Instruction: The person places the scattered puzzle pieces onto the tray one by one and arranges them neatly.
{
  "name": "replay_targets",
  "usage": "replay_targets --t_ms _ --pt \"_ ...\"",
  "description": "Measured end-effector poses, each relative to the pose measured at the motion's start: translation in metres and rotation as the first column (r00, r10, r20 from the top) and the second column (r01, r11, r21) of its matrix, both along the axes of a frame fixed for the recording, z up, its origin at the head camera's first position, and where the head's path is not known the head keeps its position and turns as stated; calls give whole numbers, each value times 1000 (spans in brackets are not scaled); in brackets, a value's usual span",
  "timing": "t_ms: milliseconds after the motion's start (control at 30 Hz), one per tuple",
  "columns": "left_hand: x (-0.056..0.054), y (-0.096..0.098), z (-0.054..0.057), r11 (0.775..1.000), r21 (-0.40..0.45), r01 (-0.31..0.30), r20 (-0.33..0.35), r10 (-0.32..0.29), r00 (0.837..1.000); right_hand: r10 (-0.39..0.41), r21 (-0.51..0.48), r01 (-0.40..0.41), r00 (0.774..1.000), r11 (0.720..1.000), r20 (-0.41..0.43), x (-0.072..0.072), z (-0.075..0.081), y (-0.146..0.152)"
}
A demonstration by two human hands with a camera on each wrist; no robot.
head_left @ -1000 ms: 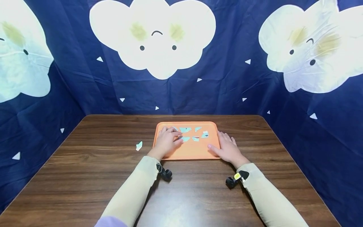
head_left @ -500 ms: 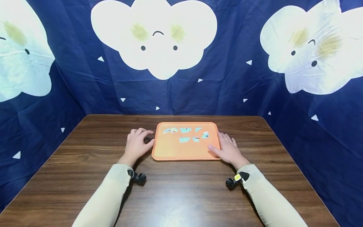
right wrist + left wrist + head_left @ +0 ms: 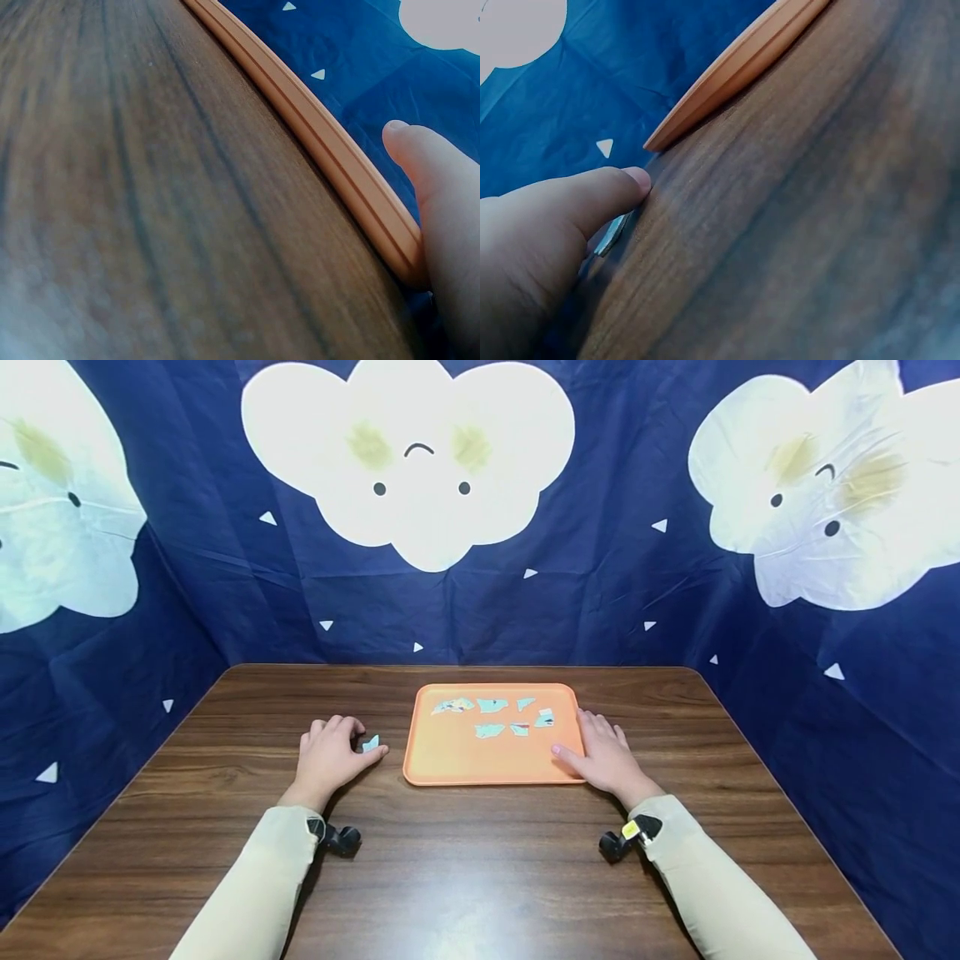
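Note:
On the table, left of the orange tray [image 3: 480,768], lies a small flat light-blue piece with an irregular outline [image 3: 371,743]. My left hand [image 3: 330,760] curves around it, fingers beyond it and thumb on the near side, with a gap between them. In the left wrist view the piece [image 3: 612,235] shows edge-on under the thumb [image 3: 607,196], partly hidden. My right hand [image 3: 607,760] rests at the tray's right edge, its thumb reaching over the rim and its fingers lying along the outside. Several similar printed pieces [image 3: 492,705] lie spread in the tray's far half.
The brown wooden table [image 3: 480,868] ends at a dark blue cloth [image 3: 480,610] printed with white clouds, hung behind and along both sides. Bare tray surface spans its near half. A small camera sits on each wrist.
My left hand has moved left, from over the tray, past its left edge, to the loose piece on the table. A multicoloured piece it covered now shows. The right hand stays in place.

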State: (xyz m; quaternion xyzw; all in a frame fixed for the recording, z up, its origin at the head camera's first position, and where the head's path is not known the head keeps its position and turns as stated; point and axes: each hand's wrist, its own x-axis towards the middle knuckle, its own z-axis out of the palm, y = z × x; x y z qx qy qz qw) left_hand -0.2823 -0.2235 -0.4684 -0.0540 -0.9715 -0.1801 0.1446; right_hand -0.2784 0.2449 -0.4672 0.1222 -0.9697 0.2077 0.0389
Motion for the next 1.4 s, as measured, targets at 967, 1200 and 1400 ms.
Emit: replay_targets --t_ms 967,1200,1400 --pt "2 5 1 1000 -24 18 -59 -20 998 5 17 -4 1000 1000 -16 2 1 -1" --pt "-1 8 3 998 -11 62 -101 -63 993 4 10 -4 1000 1000 -28 1 0 0" --pt "-6 16 5 995 28 93 -151 -87 985 8 8 -8 1000 1000 -25 2 0 0"
